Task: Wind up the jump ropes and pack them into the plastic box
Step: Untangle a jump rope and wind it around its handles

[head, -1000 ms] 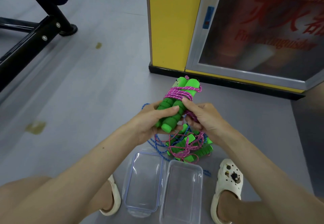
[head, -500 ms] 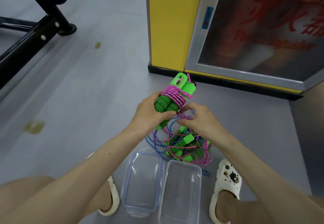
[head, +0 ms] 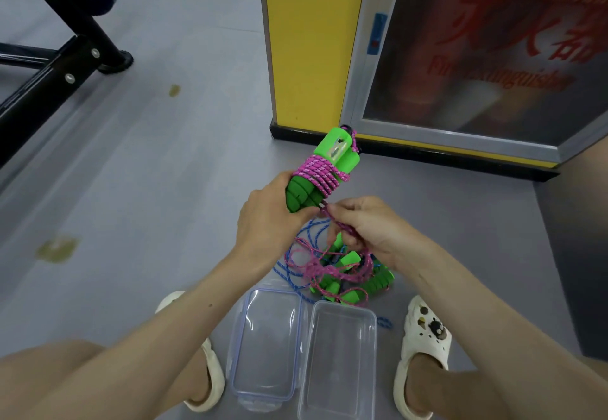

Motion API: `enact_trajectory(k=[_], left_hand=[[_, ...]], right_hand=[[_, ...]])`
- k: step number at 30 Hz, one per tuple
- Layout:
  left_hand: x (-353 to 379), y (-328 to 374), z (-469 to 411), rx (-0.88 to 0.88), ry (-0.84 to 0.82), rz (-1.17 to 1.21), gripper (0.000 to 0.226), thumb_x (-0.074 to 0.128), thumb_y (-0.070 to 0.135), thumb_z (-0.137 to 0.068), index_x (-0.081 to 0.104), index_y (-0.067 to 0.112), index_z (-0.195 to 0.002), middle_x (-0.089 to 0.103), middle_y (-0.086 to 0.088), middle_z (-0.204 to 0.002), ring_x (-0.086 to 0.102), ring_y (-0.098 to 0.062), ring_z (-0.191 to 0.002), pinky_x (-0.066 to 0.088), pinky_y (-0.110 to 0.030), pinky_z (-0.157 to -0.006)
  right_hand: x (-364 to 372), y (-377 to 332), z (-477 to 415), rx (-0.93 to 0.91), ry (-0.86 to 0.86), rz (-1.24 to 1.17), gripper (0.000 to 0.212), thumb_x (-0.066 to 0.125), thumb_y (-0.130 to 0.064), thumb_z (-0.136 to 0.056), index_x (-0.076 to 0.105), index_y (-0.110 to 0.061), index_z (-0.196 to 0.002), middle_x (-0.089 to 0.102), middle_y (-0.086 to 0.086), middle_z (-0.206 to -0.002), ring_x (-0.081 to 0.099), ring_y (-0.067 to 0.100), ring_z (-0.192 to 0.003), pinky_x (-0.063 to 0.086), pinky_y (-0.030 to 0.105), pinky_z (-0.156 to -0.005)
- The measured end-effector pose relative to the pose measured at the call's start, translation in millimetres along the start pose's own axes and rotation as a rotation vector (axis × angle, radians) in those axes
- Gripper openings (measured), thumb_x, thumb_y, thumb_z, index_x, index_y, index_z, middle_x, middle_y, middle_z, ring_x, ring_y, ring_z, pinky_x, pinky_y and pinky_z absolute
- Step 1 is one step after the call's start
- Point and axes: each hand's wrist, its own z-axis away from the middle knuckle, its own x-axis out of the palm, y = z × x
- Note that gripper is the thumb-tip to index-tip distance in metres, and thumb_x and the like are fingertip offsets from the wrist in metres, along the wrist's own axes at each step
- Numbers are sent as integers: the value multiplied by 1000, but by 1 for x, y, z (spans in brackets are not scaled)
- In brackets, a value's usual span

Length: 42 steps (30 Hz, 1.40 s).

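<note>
**Gripping the handles, pinching the cord**

The left hand (head: 266, 219) curls around the paired green handles (head: 301, 191), which tilt up and away, with pink rope (head: 320, 174) coiled round their middle. The right hand (head: 368, 225), wrist bent downward, pinches the rope's loose strand just beside them. Tangled ropes (head: 342, 275) lie on the floor just beyond the open plastic box (head: 339, 354).

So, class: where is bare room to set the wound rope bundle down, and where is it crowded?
Bare floor lies between the black frame and the yellow cabinet, left of the left hand. The plastic box holds nothing. Crowded: the rope tangle between the box and the right hand.
</note>
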Motion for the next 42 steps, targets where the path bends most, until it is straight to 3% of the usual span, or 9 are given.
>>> enact_trajectory(k=[4, 6, 12, 15, 22, 30, 34, 38, 42], left_hand=[[-1, -1, 5, 64, 49, -243, 48, 68, 38, -83, 51, 25, -126, 68, -4, -93, 63, -30, -86, 50, -37, -70], [-1, -1, 5, 107, 74, -299, 46, 66, 35, -86, 49, 24, -127, 68, -4, -94, 62, -31, -86, 43, -33, -65], [4, -2, 10, 219, 108, -436, 41, 69, 27, -84, 53, 17, -121, 67, -2, -83, 60, -30, -72, 31, -30, -54], [9, -7, 10, 280, 106, -499, 47, 79, 14, -70, 60, 10, -113, 64, -5, -71, 58, -30, -57, 28, -27, -46], [16, -10, 15, 387, 101, -491, 78, 77, 5, -64, 48, 5, -136, 66, -11, -97, 62, -31, -75, 35, -28, -46], [23, -12, 17, 490, 43, -515, 86, 76, 13, -67, 39, 13, -145, 60, -8, -116, 58, -29, -90, 37, -28, -47], [17, -3, 10, 209, -284, -68, 78, 67, 36, -84, 24, 33, -149, 44, -4, -130, 41, -20, -117, 45, -35, -94], [-9, 8, -4, -192, -320, 490, 50, 64, 33, -88, 46, 27, -135, 59, 0, -107, 60, -7, -87, 50, -11, -70], [-16, 8, 2, -391, -658, 795, 44, 65, 39, -79, 59, 15, -116, 71, -5, -95, 70, -22, -83, 58, -32, -68]], right_hand=[[1, 3, 0, -80, 103, 302, 9, 66, -18, -88, 70, -13, -82, 66, 2, -72, 56, 8, -63, 45, 21, -63], [0, 4, -1, -103, 108, 220, 12, 62, -15, -90, 71, -11, -82, 66, 3, -75, 58, 10, -66, 50, 28, -75], [5, -1, 3, -75, -24, 100, 23, 46, -10, -99, 66, -4, -88, 59, 1, -53, 40, 5, -37, 37, 17, -41], [5, 0, 0, -80, -31, 67, 26, 43, -10, -100, 65, -4, -87, 60, 2, -55, 33, 5, -35, 25, 17, -37], [1, 1, 0, -102, 4, -29, 22, 42, -2, -98, 61, -3, -88, 63, 6, -67, 39, 7, -41, 27, 18, -41], [0, 6, -1, -66, 93, -106, 42, 61, -49, -83, 61, -8, -76, 58, 5, -62, 36, 7, -40, 29, 18, -39], [-9, 7, -4, -74, 112, -116, 39, 58, -45, -87, 59, -7, -77, 53, 3, -56, 33, 7, -40, 27, 17, -40], [-12, 3, 1, -78, -65, -107, 46, 56, -48, -80, 58, -4, -92, 54, 4, -61, 30, 7, -44, 28, 16, -43], [-10, -1, 5, -101, -184, -96, 54, 51, -52, -79, 58, -1, -99, 52, 1, -56, 33, 7, -44, 31, 18, -45]])
